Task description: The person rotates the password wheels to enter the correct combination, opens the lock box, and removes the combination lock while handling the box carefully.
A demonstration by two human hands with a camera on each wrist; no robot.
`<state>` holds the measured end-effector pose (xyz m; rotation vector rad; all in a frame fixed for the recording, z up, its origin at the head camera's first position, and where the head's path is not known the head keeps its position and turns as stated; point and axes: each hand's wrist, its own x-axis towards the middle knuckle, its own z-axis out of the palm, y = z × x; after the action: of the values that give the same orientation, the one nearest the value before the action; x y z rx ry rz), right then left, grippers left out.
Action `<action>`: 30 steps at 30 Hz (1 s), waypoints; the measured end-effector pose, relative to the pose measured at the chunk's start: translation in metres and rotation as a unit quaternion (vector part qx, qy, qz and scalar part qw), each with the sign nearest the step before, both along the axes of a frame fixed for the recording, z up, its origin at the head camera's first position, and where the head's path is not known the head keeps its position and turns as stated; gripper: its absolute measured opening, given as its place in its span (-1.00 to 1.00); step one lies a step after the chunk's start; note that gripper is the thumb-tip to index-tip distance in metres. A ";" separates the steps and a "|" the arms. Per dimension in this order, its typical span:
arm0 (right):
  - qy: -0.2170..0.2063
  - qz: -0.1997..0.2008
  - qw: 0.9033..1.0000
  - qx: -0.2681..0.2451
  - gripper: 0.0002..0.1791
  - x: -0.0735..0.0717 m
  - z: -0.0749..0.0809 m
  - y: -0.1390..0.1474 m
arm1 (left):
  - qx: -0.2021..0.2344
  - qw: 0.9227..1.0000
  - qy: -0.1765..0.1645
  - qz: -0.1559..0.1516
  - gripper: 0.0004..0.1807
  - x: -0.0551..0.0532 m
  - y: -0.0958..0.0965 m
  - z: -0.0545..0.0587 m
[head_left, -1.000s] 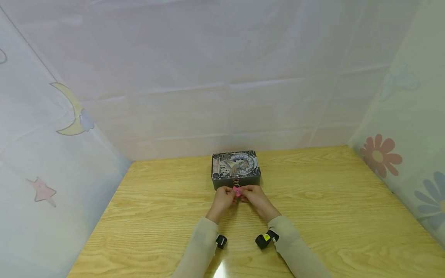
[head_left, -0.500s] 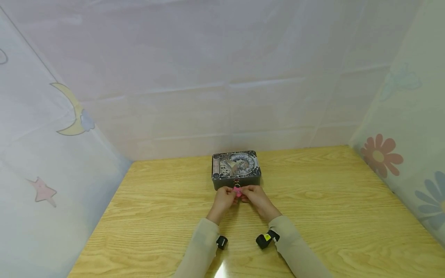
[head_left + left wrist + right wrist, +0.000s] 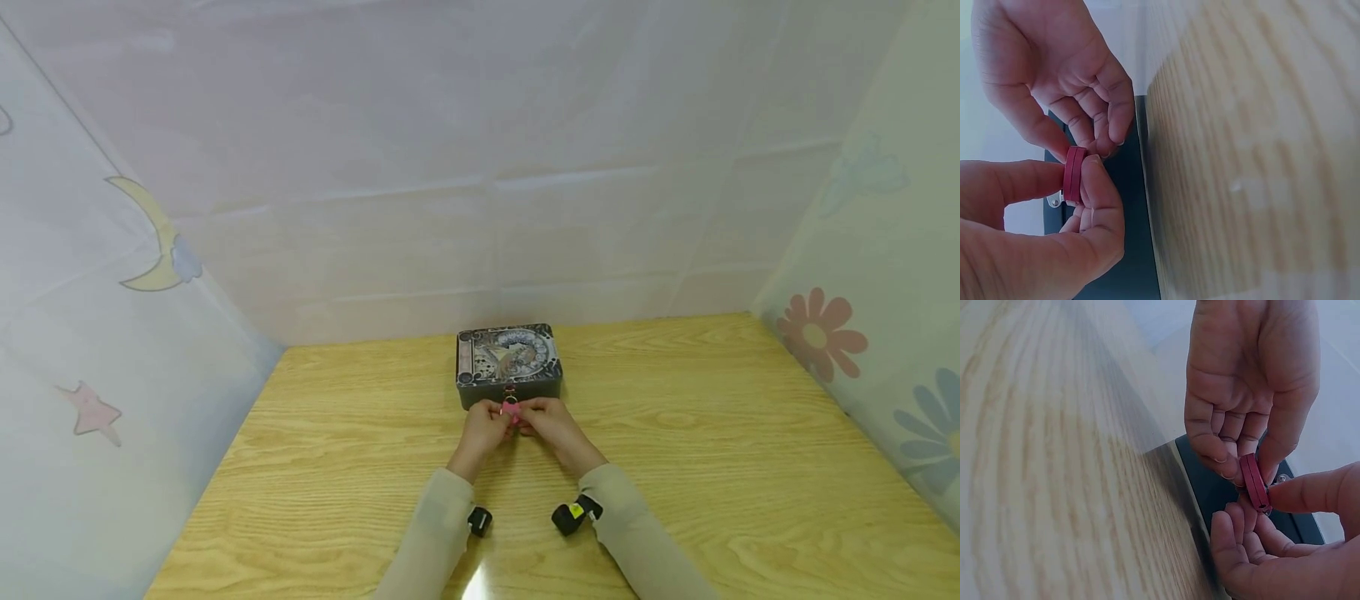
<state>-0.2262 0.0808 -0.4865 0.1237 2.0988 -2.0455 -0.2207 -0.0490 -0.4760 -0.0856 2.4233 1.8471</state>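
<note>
A small pink padlock (image 3: 512, 411) hangs by its metal shackle at the front latch of a dark tin box (image 3: 510, 392) with a printed lid. From the left side, my left hand (image 3: 483, 433) pinches the padlock between thumb and finger; the left wrist view shows the padlock (image 3: 1074, 175) edge-on in that grip. My right hand (image 3: 555, 429) pinches its other side, and in the right wrist view a fingertip presses on the face of the padlock (image 3: 1254, 481). The fingers hide most of the padlock's front. The box lid is down.
The box stands near the back edge of a wooden table (image 3: 337, 467), close to a pale cloth backdrop (image 3: 375, 250). Side cloths with a moon (image 3: 153, 237) and flowers (image 3: 817, 336) flank the table. Black wrist cameras (image 3: 573, 515) sit under both sleeves.
Both hands stay at the padlock in front of the box. The fingers on it shift only slightly, and the padlock turns a little between them.
</note>
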 end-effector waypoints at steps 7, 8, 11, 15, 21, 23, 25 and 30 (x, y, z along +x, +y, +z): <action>0.018 0.006 1.000 0.015 -0.72 0.000 0.001 -0.001 | -0.017 1.000 0.017 0.004 -0.94 0.001 0.000 0.001; 0.018 0.006 1.000 0.016 -0.73 0.000 0.001 -0.001 | -0.017 1.000 0.021 0.003 -0.94 0.001 0.000 0.001; 0.026 0.011 0.999 0.017 -0.74 0.001 0.001 -0.001 | -0.012 1.000 0.021 0.003 -0.93 0.001 0.000 0.002; 0.029 0.011 0.999 0.023 -0.74 0.001 0.000 -0.001 | -0.010 1.000 0.017 0.003 -0.92 0.002 0.000 0.001; 0.028 0.008 0.999 0.022 -0.75 0.000 -0.003 -0.001 | -0.015 1.000 0.017 0.009 -0.91 0.002 0.000 0.000; 0.028 0.006 0.999 0.015 -0.74 0.000 -0.003 0.000 | -0.013 1.000 0.017 0.008 -0.91 0.002 0.000 0.000; 0.028 0.004 1.000 0.011 -0.74 -0.001 -0.003 0.000 | -0.010 1.000 0.016 0.009 -0.90 0.002 0.000 0.000; 0.027 -0.002 1.000 0.010 -0.74 0.000 -0.002 0.001 | -0.042 0.999 0.029 0.017 -0.87 0.003 -0.001 0.003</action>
<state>-0.2263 0.0813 -0.4888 0.0769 2.1522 -2.0536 -0.2174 -0.0502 -0.4732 -0.0795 2.5543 1.7853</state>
